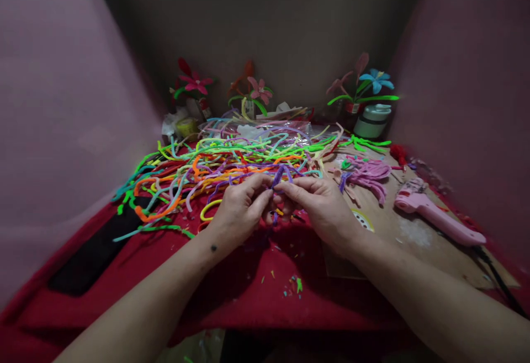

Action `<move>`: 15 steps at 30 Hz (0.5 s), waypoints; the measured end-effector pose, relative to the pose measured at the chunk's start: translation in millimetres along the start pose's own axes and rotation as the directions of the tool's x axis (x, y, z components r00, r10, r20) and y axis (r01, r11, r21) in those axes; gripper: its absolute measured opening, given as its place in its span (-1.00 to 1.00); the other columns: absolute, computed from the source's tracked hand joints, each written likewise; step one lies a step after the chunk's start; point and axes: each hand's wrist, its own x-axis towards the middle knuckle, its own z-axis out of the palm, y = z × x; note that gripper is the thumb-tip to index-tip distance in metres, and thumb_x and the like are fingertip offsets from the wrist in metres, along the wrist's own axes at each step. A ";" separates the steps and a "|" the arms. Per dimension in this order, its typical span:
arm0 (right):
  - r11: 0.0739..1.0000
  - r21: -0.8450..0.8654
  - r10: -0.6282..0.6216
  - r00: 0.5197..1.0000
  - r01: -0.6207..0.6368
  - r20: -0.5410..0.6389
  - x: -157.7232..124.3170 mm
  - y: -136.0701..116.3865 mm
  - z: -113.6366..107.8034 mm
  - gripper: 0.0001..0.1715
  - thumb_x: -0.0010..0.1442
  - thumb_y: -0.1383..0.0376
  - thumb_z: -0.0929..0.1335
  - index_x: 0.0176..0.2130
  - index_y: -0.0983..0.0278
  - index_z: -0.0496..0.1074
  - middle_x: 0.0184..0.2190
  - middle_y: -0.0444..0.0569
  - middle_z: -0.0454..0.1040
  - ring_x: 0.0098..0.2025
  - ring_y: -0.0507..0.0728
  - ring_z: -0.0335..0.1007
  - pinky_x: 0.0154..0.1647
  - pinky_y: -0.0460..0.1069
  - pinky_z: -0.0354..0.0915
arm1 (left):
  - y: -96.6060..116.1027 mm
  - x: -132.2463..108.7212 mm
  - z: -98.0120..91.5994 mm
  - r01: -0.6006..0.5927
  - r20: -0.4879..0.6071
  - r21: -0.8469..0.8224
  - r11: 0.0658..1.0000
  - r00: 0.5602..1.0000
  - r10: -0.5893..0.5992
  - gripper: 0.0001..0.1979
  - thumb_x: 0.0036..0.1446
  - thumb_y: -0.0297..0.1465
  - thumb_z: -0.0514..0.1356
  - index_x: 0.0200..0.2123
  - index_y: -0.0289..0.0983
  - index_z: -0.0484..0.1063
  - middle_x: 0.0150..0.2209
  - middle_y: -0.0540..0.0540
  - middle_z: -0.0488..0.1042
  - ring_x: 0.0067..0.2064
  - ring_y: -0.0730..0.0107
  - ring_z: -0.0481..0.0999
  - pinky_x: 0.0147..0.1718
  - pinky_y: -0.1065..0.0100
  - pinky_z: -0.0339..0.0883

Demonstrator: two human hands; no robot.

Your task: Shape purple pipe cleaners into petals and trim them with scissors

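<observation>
Left hand (240,208) and right hand (318,203) meet mid-table, fingertips pinched on purple pipe cleaner (280,175), bent into loop above them. Multicoloured pipe-cleaner pile (223,164) just behind. Red cloth (256,280) covers table; pink glue gun (434,214) lies on cardboard sheet (414,252) at right; pink walls around.

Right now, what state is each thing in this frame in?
Left hand, grip pinched on purple stem.
Right hand, grip pinched on the same stem.
Purple stem, bent into a loop, held above the cloth.
Pile, loose, tangled, multicoloured.
Glue gun, lying on cardboard, untouched.
Jar, upright, lid on.
</observation>
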 end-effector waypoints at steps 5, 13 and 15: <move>0.992 0.123 0.028 0.995 -0.016 -0.091 2.3 2.9 1.0 -0.76 -0.02 0.21 0.41 -0.56 0.33 0.44 -0.63 -0.13 0.41 -0.61 -0.04 0.29 -0.57 -0.12 0.26 | -4.5 -1.2 2.4 0.001 -0.004 0.057 0.998 1.000 0.000 -0.82 0.15 -0.32 0.05 -0.18 -0.22 0.32 -0.45 0.01 0.45 -0.56 0.50 0.42 -0.53 0.47 0.27; 0.907 0.370 0.234 0.971 -0.203 -0.041 7.8 12.2 0.7 -0.76 -0.15 0.25 0.48 -0.52 0.38 0.44 -0.62 -0.10 0.42 -0.67 -0.07 0.24 -0.69 -0.14 0.26 | -5.1 -2.2 5.4 0.015 -0.008 0.033 0.999 1.000 -0.015 -0.79 0.17 -0.30 0.03 -0.14 -0.20 0.29 -0.38 -0.02 0.48 -0.54 0.48 0.46 -0.56 0.47 0.28; 0.923 0.327 0.230 0.972 -0.203 -0.048 7.1 16.5 1.0 -0.75 -0.12 0.23 0.47 -0.52 0.38 0.44 -0.63 -0.11 0.40 -0.69 -0.09 0.19 -0.75 -0.18 0.14 | -4.8 -2.5 6.0 0.030 -0.003 0.038 0.999 1.000 -0.029 -0.79 0.17 -0.29 0.03 -0.14 -0.20 0.28 -0.44 0.00 0.46 -0.58 0.49 0.44 -0.61 0.48 0.25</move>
